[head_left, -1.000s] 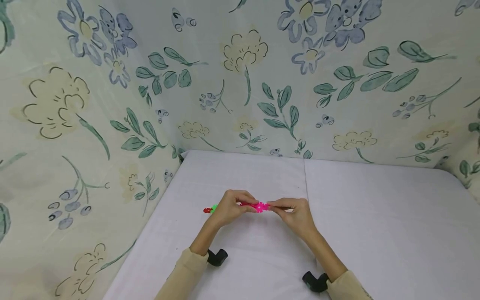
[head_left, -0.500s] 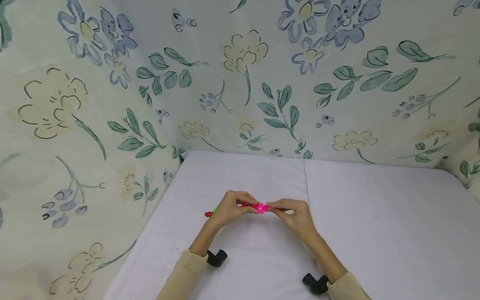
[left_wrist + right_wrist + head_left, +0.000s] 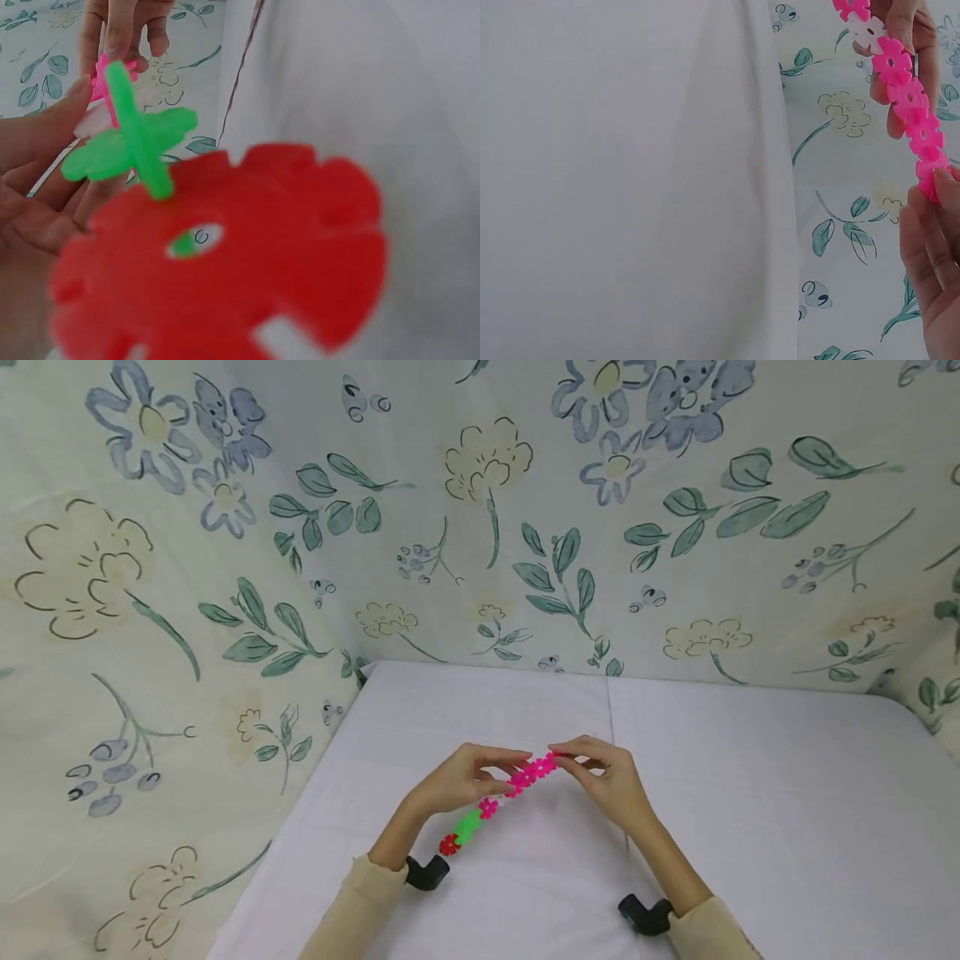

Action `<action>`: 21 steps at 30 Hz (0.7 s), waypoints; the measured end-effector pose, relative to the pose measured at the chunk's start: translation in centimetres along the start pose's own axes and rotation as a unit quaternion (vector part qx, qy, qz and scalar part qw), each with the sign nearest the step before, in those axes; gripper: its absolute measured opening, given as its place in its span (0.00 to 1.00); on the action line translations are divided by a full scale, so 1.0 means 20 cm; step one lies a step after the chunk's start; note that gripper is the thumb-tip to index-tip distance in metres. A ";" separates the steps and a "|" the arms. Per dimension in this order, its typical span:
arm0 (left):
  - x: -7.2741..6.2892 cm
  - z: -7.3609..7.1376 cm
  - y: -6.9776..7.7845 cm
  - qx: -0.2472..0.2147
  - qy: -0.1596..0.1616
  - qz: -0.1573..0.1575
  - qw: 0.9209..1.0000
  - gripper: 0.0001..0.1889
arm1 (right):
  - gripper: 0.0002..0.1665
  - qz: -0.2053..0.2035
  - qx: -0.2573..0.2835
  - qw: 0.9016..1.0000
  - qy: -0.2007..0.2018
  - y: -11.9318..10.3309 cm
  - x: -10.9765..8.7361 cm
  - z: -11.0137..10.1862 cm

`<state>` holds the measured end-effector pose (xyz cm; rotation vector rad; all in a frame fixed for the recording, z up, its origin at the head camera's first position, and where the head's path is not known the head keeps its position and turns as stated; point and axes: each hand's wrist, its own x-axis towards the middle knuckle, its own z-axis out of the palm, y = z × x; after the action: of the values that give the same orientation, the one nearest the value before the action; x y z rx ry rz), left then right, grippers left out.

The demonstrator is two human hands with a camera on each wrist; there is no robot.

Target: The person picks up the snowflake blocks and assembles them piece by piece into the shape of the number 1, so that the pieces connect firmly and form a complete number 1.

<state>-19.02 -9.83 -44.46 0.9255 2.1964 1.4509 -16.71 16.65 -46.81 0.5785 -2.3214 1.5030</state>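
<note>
A chain of flower-shaped plastic linking discs [image 3: 534, 773] slants up to the right between both hands, above the table. Bright pink discs form its right part; one white disc [image 3: 866, 34] sits among the pink ones. Green discs [image 3: 468, 827] and a red end disc [image 3: 449, 844] hang at the lower left. My left hand [image 3: 468, 779] holds the chain near its middle, thumb on one side and fingers on the other. My right hand [image 3: 611, 777] pinches the pink end disc [image 3: 928, 176] between thumb and fingers. Large and blurred, the red disc [image 3: 300, 232] partly covers the left wrist view.
A white cloth covers the table [image 3: 750, 810], with a seam running across it. Floral fabric [image 3: 450, 543] hangs behind and at the left. Black wrist devices [image 3: 427, 872] sit at both wrists; the red disc hangs just above the left one.
The right hand has risen slightly and moved right with its end of the chain. The chain has swung from nearly level to slanting, showing more discs; its red end is lower.
</note>
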 end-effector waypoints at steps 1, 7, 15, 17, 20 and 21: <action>0.00 0.01 0.00 -0.006 0.000 0.000 1.000 0.26 | 0.14 0.004 -0.001 1.000 -0.002 0.00 0.00 0.00; 0.02 0.07 -0.01 -0.015 0.022 -0.008 1.000 0.25 | 0.15 0.027 -0.016 1.000 -0.001 0.01 -0.01 -0.01; 0.04 0.11 -0.02 -0.019 0.051 -0.024 0.998 0.22 | 0.15 0.034 -0.011 0.999 0.008 0.03 -0.01 -0.01; 0.04 0.12 -0.02 -0.019 0.061 -0.020 0.998 0.21 | 0.15 0.039 -0.011 0.999 0.015 0.03 -0.01 0.00; 0.05 0.13 -0.02 -0.020 0.082 -0.021 0.996 0.20 | 0.17 0.056 -0.016 0.998 0.033 0.02 -0.02 0.02; 0.05 0.14 -0.03 -0.019 0.093 -0.025 0.995 0.20 | 0.18 0.064 -0.020 0.997 0.042 0.02 -0.03 0.03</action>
<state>-18.28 -7.36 -46.02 0.7429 2.2960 1.6072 -16.51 16.43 -47.60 0.3558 -2.3576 1.5010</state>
